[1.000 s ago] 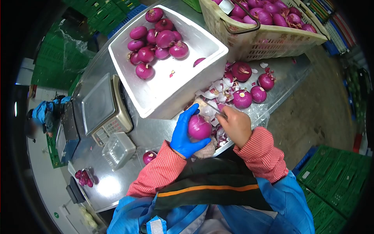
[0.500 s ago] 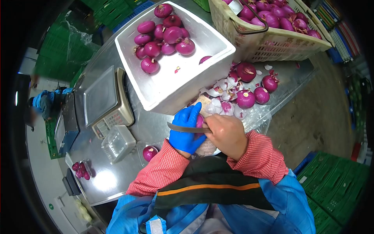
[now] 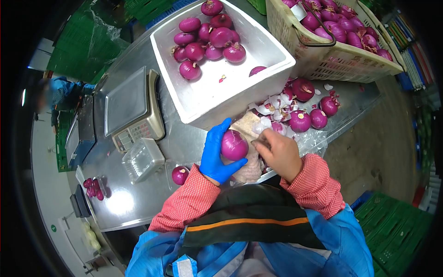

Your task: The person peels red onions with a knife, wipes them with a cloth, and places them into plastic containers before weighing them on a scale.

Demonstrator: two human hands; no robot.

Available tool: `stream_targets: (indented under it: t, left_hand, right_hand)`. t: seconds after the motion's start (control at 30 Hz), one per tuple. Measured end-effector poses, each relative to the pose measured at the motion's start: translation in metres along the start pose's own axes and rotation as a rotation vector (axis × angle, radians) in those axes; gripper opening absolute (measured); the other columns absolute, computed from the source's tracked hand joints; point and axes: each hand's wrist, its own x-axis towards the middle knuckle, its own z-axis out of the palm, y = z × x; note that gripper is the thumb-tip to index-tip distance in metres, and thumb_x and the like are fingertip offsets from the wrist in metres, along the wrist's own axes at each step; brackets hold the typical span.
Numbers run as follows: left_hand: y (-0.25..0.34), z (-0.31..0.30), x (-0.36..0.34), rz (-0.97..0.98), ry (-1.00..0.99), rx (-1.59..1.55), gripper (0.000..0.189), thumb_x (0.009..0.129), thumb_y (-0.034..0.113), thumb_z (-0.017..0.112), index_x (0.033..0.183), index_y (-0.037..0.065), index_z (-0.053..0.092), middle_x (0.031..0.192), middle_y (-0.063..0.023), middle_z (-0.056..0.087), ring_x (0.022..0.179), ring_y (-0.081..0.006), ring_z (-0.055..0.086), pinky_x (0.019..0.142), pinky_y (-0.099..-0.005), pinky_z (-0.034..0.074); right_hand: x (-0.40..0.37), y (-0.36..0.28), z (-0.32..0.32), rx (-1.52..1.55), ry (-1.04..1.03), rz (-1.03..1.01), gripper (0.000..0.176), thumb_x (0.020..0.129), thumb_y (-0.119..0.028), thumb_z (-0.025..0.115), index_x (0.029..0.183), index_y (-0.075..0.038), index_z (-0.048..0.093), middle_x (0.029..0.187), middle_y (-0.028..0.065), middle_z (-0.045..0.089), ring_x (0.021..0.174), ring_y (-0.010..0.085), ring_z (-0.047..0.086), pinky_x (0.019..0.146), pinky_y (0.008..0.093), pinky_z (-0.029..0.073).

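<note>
In my left hand [image 3: 217,154], which wears a blue glove, a smooth red onion [image 3: 234,145] rests between the thumb and fingers. My bare right hand [image 3: 280,154] is beside it, fingers curled together; whatever they hold is hidden, and no knife blade shows clearly. Beneath both hands lies a pale, rumpled cloth [image 3: 251,171]. Just beyond them, onion skins [image 3: 276,108] are heaped against a white foam box [image 3: 230,94] with several red onions [image 3: 221,37] inside. More red onions [image 3: 300,121] sit right of the skins.
A slatted cream crate [image 3: 341,62] full of onions stands at the far right. To the left are a scale [image 3: 134,111], a clear plastic tray [image 3: 143,160] and a single onion [image 3: 180,175]. Another person in blue [image 3: 64,92] is at the far left.
The knife blade that lay across the onion is no longer plainly visible. My right hand has moved right, away from the onion, which now shows fully in my left hand. The view has shifted slightly.
</note>
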Motion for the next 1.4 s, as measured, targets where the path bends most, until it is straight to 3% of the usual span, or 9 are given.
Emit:
stream_targets:
  t: [0.17, 0.37, 0.57, 0.83, 0.97, 1.17, 1.27, 1.37, 1.4]
  left_hand:
    - [-0.008, -0.008, -0.004, -0.108, 0.028, -0.202, 0.102, 0.064, 0.014, 0.087, 0.149, 0.004, 0.032, 0.149, -0.0143, 0.039, 0.135, -0.0287, 0.044, 0.113, -0.0401, 0.038]
    - [-0.010, -0.017, -0.009, -0.118, 0.077, -0.115, 0.102, 0.063, 0.014, 0.088, 0.149, 0.004, 0.033, 0.148, -0.0136, 0.040, 0.133, -0.0281, 0.045, 0.113, -0.0397, 0.038]
    - [0.005, -0.019, -0.007, -0.071, 0.107, 0.010, 0.099, 0.061, 0.013, 0.087, 0.146, 0.003, 0.038, 0.139, -0.0147, 0.047, 0.125, -0.0301, 0.051, 0.108, -0.0398, 0.041]
    - [0.009, -0.015, -0.007, -0.065, 0.087, 0.051, 0.098, 0.061, 0.013, 0.087, 0.147, 0.004, 0.039, 0.130, -0.0169, 0.051, 0.120, -0.0332, 0.052, 0.104, -0.0410, 0.042]
    - [0.004, -0.008, -0.008, 0.044, 0.047, 0.067, 0.099, 0.062, 0.016, 0.088, 0.147, 0.004, 0.039, 0.128, -0.0172, 0.052, 0.119, -0.0343, 0.052, 0.104, -0.0415, 0.043]
    - [0.009, -0.007, -0.011, -0.022, -0.030, 0.022, 0.098, 0.064, 0.017, 0.088, 0.147, 0.003, 0.038, 0.128, -0.0173, 0.052, 0.119, -0.0342, 0.052, 0.103, -0.0413, 0.042]
    - [-0.003, -0.011, -0.015, -0.066, -0.032, -0.124, 0.100, 0.065, 0.016, 0.088, 0.149, 0.004, 0.035, 0.134, -0.0161, 0.050, 0.125, -0.0316, 0.050, 0.107, -0.0407, 0.041]
    - [-0.008, -0.011, -0.019, -0.279, 0.001, -0.677, 0.108, 0.065, 0.014, 0.088, 0.153, 0.006, 0.027, 0.140, -0.0149, 0.047, 0.133, -0.0282, 0.045, 0.112, -0.0401, 0.037]
    - [-0.011, -0.013, -0.021, -0.286, -0.011, -0.725, 0.110, 0.065, 0.014, 0.088, 0.154, 0.006, 0.024, 0.142, -0.0147, 0.045, 0.135, -0.0273, 0.043, 0.113, -0.0398, 0.035]
  right_hand:
    - [-0.006, -0.004, 0.001, -0.195, -0.014, -0.216, 0.023, 0.074, -0.012, 0.072, 0.086, -0.009, 0.054, 0.078, 0.0083, 0.056, 0.067, 0.0273, 0.062, 0.057, 0.0385, 0.049]
    - [-0.005, 0.003, 0.005, -0.256, -0.018, -0.271, 0.020, 0.075, -0.011, 0.071, 0.084, -0.009, 0.054, 0.076, 0.0076, 0.054, 0.065, 0.0248, 0.062, 0.056, 0.0379, 0.049]
    - [-0.003, 0.007, 0.014, -0.215, -0.037, -0.199, 0.015, 0.078, -0.011, 0.069, 0.083, -0.008, 0.055, 0.075, 0.0093, 0.056, 0.065, 0.0272, 0.062, 0.055, 0.0390, 0.050]
    - [-0.006, 0.014, 0.022, 0.216, -0.278, 0.051, 0.025, 0.095, -0.027, 0.058, 0.097, -0.003, 0.059, 0.080, 0.0160, 0.066, 0.073, 0.0383, 0.064, 0.062, 0.0464, 0.050]
    - [0.001, -0.015, 0.018, 0.458, -0.157, 0.153, 0.025, 0.093, -0.023, 0.062, 0.106, -0.002, 0.064, 0.082, 0.0168, 0.065, 0.075, 0.0369, 0.065, 0.066, 0.0407, 0.050]
    - [0.016, -0.018, 0.028, 0.164, 0.004, -0.097, 0.026, 0.088, -0.019, 0.068, 0.106, -0.001, 0.064, 0.081, 0.0157, 0.066, 0.070, 0.0305, 0.066, 0.060, 0.0382, 0.049]
    - [0.020, -0.005, 0.031, 0.052, -0.109, 0.098, 0.025, 0.086, -0.015, 0.069, 0.107, -0.002, 0.064, 0.080, 0.0155, 0.065, 0.069, 0.0266, 0.066, 0.062, 0.0359, 0.049]
    - [0.021, 0.011, 0.030, 0.255, -0.161, 0.152, 0.024, 0.085, -0.022, 0.068, 0.099, -0.004, 0.064, 0.076, 0.0164, 0.064, 0.067, 0.0333, 0.064, 0.061, 0.0433, 0.049]
    - [0.024, 0.005, 0.024, 0.373, -0.211, 0.203, 0.030, 0.086, -0.022, 0.069, 0.108, -0.002, 0.064, 0.081, 0.0142, 0.064, 0.072, 0.0257, 0.064, 0.067, 0.0380, 0.050]
